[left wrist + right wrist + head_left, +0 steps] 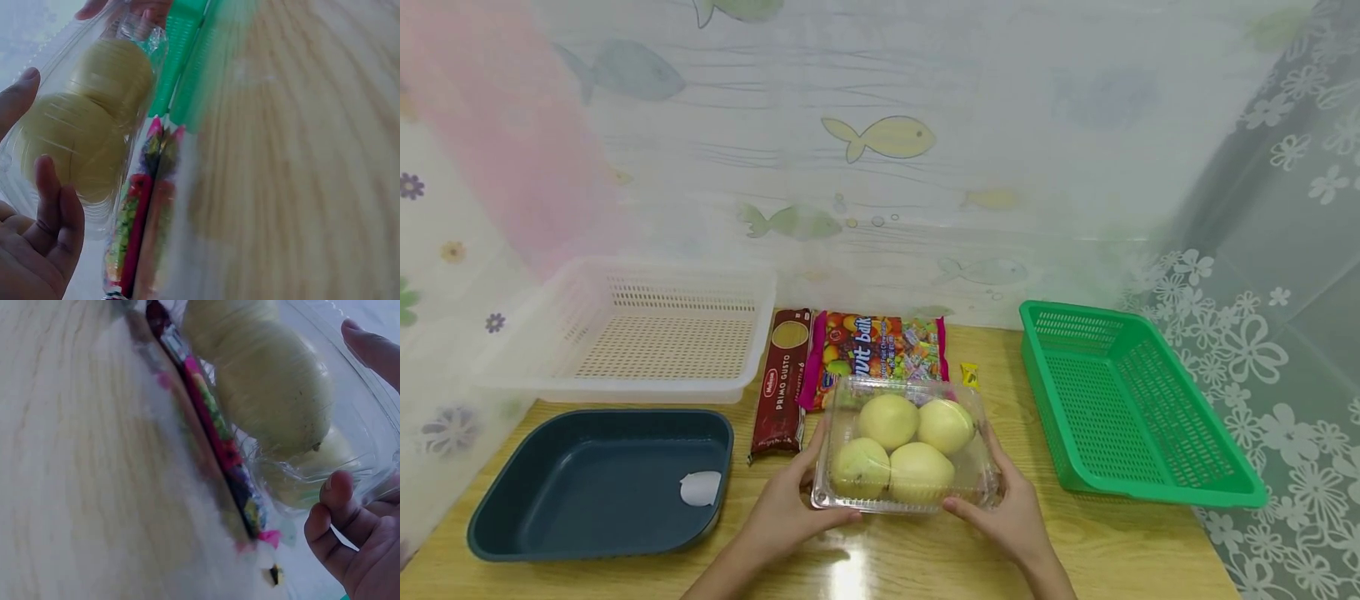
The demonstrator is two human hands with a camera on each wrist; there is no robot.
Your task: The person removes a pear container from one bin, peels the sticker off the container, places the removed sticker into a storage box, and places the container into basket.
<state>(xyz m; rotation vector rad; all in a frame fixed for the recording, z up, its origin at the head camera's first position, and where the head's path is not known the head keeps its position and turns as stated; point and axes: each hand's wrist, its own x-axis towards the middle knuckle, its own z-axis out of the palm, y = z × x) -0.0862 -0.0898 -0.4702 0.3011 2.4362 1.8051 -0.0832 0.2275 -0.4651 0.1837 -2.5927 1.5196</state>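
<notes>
A clear plastic clamshell box [973, 475] holds several round, pale yellow fruits [887, 422] that look like pears. My left hand [782, 508] grips its left side, thumb along the near edge and fingers curled under the base in the left wrist view. On the opposite side my right hand [1011, 512] grips it the same way, with its fingertips [338, 487] curled beneath. In both wrist views the box is raised off the wooden table [300, 150]. Just behind it, partly covered, lies a pink candy bag [880, 342].
A dark red pasta pack [781, 383] and a small yellow candy [970, 374] lie near the bag. At left are a white basket [662, 387] and a dark blue tray [595, 517] holding a small white object [700, 488]. A green basket [1105, 482] stands at right.
</notes>
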